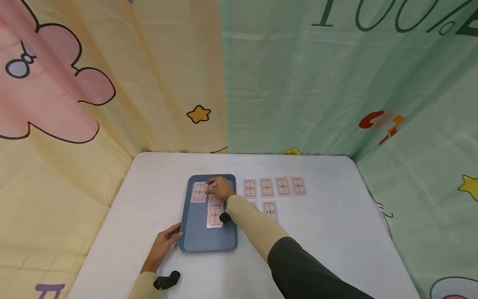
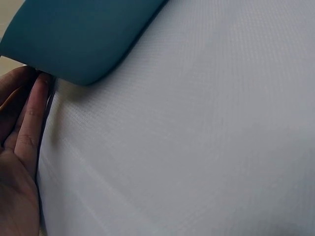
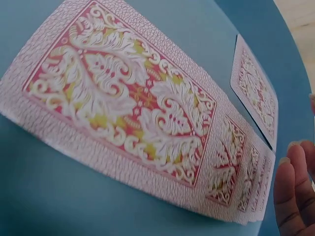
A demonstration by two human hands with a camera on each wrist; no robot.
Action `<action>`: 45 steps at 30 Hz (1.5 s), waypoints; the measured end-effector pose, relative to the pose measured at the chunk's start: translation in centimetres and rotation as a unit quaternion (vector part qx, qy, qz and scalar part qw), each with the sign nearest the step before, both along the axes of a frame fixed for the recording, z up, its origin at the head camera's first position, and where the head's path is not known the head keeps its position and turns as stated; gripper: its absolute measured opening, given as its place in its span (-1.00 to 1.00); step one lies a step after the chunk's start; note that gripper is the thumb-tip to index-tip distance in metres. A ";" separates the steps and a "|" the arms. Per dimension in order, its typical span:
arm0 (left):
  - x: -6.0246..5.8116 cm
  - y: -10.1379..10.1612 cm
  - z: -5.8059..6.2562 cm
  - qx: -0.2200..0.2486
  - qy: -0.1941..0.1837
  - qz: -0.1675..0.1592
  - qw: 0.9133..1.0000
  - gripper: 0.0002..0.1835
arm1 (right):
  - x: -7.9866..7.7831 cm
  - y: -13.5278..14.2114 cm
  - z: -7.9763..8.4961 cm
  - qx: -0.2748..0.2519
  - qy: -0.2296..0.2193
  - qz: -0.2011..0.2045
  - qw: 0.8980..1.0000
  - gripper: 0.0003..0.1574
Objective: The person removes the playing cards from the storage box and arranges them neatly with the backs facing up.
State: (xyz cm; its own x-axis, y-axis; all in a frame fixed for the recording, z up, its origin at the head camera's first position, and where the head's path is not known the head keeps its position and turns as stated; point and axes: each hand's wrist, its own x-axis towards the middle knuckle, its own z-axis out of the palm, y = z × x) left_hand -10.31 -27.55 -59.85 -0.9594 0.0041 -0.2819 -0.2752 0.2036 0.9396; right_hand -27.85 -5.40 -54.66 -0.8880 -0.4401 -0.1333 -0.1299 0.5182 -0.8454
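Note:
My right hand (image 1: 221, 189) is over the upper part of a blue tray (image 1: 190, 241). Its fingertips hover near the top end of an overlapping column of patterned playing cards (image 1: 215, 216), whose upper part the hand covers. In the right wrist view the fingers (image 3: 290, 184) look loosely bent, with no card seen between them. Left of the column, a separate card (image 1: 199, 192) lies back up on the tray. At the tray's lower left side, my left hand (image 1: 162, 245) touches the edge, its fingers (image 2: 32, 115) extended in the left wrist view.
Right of the tray, a row of face-down cards (image 1: 283, 187) lies on the white table (image 1: 321, 249). A nearer row shows another card (image 1: 269, 209), with one partly hidden by the right sleeve (image 1: 257, 228). Printed curtains (image 1: 291, 83) surround the table's back and sides.

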 end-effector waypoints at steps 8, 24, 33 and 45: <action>0.0 0.0 -0.1 -0.003 -0.023 0.012 1.000 -0.43 | -0.8 -1.8 -1.2 0.055 0.024 -0.023 0.998 -0.46; 0.0 0.1 0.1 0.003 -0.021 0.015 1.000 -0.44 | -1.1 -4.1 -1.8 0.130 0.034 -0.036 0.990 -0.27; 0.2 0.4 0.2 0.009 -0.024 0.020 0.999 -0.45 | -0.7 -4.5 -2.1 0.162 0.049 -0.024 0.985 -0.17; 0.2 0.4 0.1 -0.002 -0.021 0.021 1.000 -0.44 | -1.0 -4.8 -2.5 0.181 0.064 0.000 0.981 -0.19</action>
